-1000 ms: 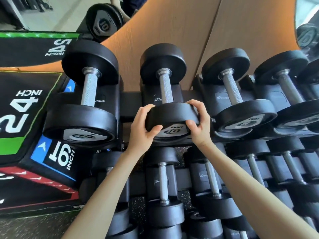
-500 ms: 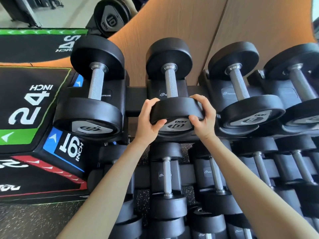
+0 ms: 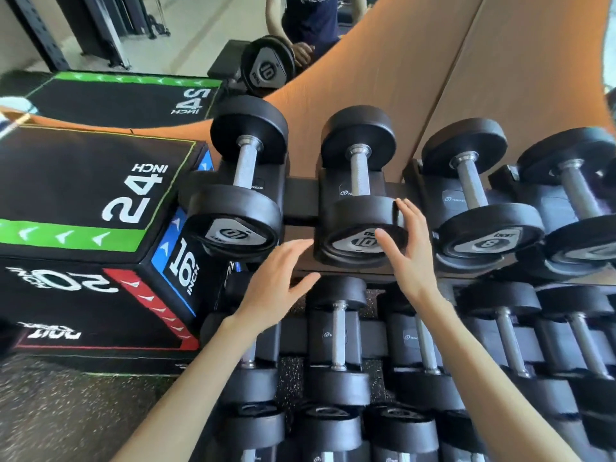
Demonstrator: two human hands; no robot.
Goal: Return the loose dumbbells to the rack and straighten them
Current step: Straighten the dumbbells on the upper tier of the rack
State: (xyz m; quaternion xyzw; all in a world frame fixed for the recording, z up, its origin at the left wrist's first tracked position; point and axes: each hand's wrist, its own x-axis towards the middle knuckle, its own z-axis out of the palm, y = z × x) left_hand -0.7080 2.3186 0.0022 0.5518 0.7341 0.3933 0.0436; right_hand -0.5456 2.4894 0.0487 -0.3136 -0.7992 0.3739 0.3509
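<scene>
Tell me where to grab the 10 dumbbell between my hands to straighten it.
Grip the 10 dumbbell by its near head's round rim, from the front, clasping left and right sides: that head juts toward you, while the handle sits farther back.

I see a wood-panelled wall (image 3: 450, 78) ahead, and to its left a mirror (image 3: 133, 38) reflecting a pale, brightly lit floor. A black soft plyo box (image 3: 66, 181) marked 24, 20 and 16 inch sits on the dark speckled rubber floor (image 3: 66, 418).

Gym — tiered dumbbell rack (image 3: 301, 203), plyo jump box (image 3: 83, 201), speckled rubber floor (image 3: 50, 411)
</scene>
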